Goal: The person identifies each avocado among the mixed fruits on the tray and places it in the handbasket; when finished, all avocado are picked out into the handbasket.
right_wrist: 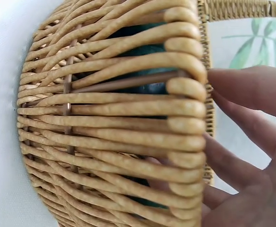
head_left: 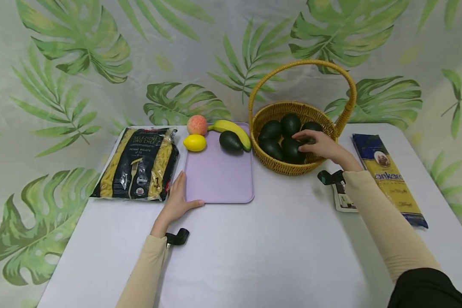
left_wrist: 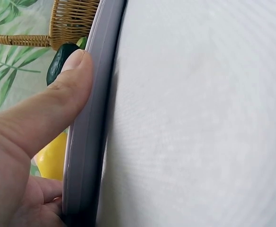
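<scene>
My left hand (head_left: 178, 199) is at the near left corner of a lilac tray (head_left: 219, 182). Its straight thumb lies along the front rim, and its fingers extend along the left side. On the tray are a dark green avocado (head_left: 231, 142) and a banana (head_left: 231, 128). A lemon (head_left: 194, 143) and a peach (head_left: 197, 125) are at its far left edge. My right hand (head_left: 318, 144) reaches over the rim of a wicker basket (head_left: 281, 167), its fingers among several avocados (head_left: 271, 149). Some fingertips are hidden, so whether they grip an avocado is unclear.
A bag of penne pasta (head_left: 136, 164) lies left of the tray. On the right lies a blue and gold packet (head_left: 392, 175), with a small flat pack (head_left: 344, 201) partly under my right wrist. The basket's tall handle (head_left: 312, 62) arches above the avocados.
</scene>
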